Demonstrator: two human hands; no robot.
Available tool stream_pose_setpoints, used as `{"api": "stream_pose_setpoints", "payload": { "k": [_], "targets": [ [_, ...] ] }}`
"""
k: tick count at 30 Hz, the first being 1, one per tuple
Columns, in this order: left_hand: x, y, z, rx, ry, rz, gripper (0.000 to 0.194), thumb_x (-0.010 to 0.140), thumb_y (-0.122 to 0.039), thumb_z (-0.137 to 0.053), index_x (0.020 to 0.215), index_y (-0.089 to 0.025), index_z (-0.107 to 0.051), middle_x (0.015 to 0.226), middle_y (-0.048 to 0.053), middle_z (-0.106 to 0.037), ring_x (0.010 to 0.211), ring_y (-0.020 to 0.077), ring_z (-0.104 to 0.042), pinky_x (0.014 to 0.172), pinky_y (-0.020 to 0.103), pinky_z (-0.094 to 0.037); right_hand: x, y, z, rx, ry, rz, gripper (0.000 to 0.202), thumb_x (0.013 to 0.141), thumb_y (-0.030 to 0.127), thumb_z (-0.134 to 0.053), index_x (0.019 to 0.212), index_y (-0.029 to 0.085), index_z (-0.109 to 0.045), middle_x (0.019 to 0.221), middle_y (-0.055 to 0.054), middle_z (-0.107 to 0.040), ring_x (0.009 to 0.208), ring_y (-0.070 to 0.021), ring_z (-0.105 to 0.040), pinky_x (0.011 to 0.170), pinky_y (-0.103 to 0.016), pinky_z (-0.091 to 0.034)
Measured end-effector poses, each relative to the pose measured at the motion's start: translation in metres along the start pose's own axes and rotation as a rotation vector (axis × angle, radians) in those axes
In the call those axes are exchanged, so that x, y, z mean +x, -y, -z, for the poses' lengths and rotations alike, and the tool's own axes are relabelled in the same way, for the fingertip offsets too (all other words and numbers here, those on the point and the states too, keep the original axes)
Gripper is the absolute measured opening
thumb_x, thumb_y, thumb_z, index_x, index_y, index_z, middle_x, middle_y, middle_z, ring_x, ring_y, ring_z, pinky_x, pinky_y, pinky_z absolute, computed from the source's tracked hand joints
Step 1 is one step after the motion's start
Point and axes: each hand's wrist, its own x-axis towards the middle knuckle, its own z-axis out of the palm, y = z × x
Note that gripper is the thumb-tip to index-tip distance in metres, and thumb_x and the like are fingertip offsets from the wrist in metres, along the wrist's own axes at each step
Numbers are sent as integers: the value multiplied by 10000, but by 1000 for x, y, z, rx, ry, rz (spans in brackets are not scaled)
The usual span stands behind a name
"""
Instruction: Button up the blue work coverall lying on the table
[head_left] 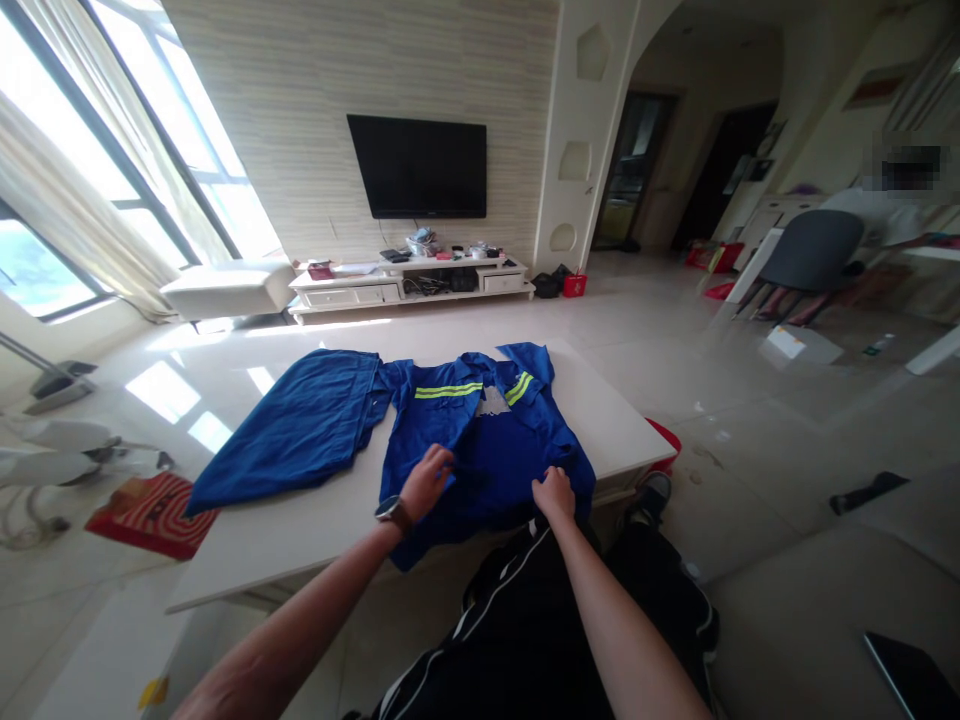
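Observation:
A blue work jacket [517,450] with yellow-green reflective stripes lies spread on a white table [337,520], its collar at the far side and its front partly open. My left hand [427,480], with a watch on the wrist, is closed on the jacket's left front panel. At the near right part of the jacket, my right hand [555,494] has its fingers bent together on the cloth edge. Beside the jacket on the left lies another blue garment [300,425], which reaches over the table's left edge.
A red patterned bag [154,515] stands on the floor at the left. Beyond the table are a low TV cabinet [345,293] and an upholstered bench [229,290]. A person sits on a grey chair [810,250] at the far right. Something red shows by the table's right edge.

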Motion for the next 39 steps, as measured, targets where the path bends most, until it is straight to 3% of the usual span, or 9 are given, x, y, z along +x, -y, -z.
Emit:
{"api": "stream_pose_setpoints", "payload": {
  "k": [2,5,8,11,14,16,19,27,39],
  "targets": [
    [-28,38,38,23,-80,78,195,975,-248,-437,1032,-207,-619,1073,69,-595,935,188,-614,888,329,-524,0,3,-2,-19,40,0,310,893,306,-548,1147,165,-656,1274,-167,-603,1205,-307,-571,932,-391,-468],
    [-86,95,76,153,128,116,195,883,-262,-545,1025,-234,-675,1239,75,-623,1146,244,-602,1056,386,-473,2,13,-5,-38,80,-13,340,902,328,-532,1164,158,-666,1309,-185,-584,1238,-338,-546,947,-417,-469],
    [-140,137,82,279,113,345,449,865,-254,-524,1299,-259,-638,1447,66,-570,1332,271,-523,1174,413,-389,3,23,-7,-48,102,-6,350,907,345,-514,1160,166,-676,1320,-181,-574,1237,-341,-545,948,-420,-472],
    [-168,157,62,401,-22,717,555,933,-339,-462,1470,-218,-528,1550,116,-495,1399,337,-465,1181,500,-363,2,29,-8,-61,110,17,350,903,347,-512,1152,170,-683,1330,-171,-570,1239,-337,-543,952,-419,-472],
    [-174,156,32,485,-67,1001,620,979,-453,-396,1531,-184,-476,1640,156,-376,1496,456,-295,1177,638,-275,1,29,-8,-71,105,24,361,908,343,-499,1168,165,-677,1335,-171,-568,1230,-332,-550,943,-417,-477],
    [-173,150,15,543,-118,1039,636,994,-477,-348,1543,-176,-465,1666,152,-333,1527,466,-215,1190,654,-215,0,27,-7,-71,96,21,363,913,343,-493,1174,168,-674,1329,-171,-572,1218,-323,-559,936,-409,-478],
    [-173,142,3,610,-217,1017,614,1003,-467,-311,1519,-188,-495,1659,129,-359,1536,400,-233,1212,596,-203,1,24,-6,-62,81,22,346,913,344,-494,1158,184,-678,1305,-161,-588,1207,-306,-567,938,-395,-475],
    [-172,137,9,607,-218,1035,597,961,-419,-404,1505,-200,-512,1640,122,-400,1538,355,-247,1214,558,-205,11,27,-12,-46,93,37,343,917,337,-491,1097,154,-718,1274,-172,-606,1193,-304,-587,914,-378,-484],
    [-175,144,5,607,-225,1019,610,973,-464,-349,1495,-196,-519,1640,120,-400,1528,370,-267,1206,560,-219,8,24,-9,10,64,61,209,905,310,-528,953,206,-703,1168,-97,-643,1074,-223,-621,838,-299,-466]
  ]
}}
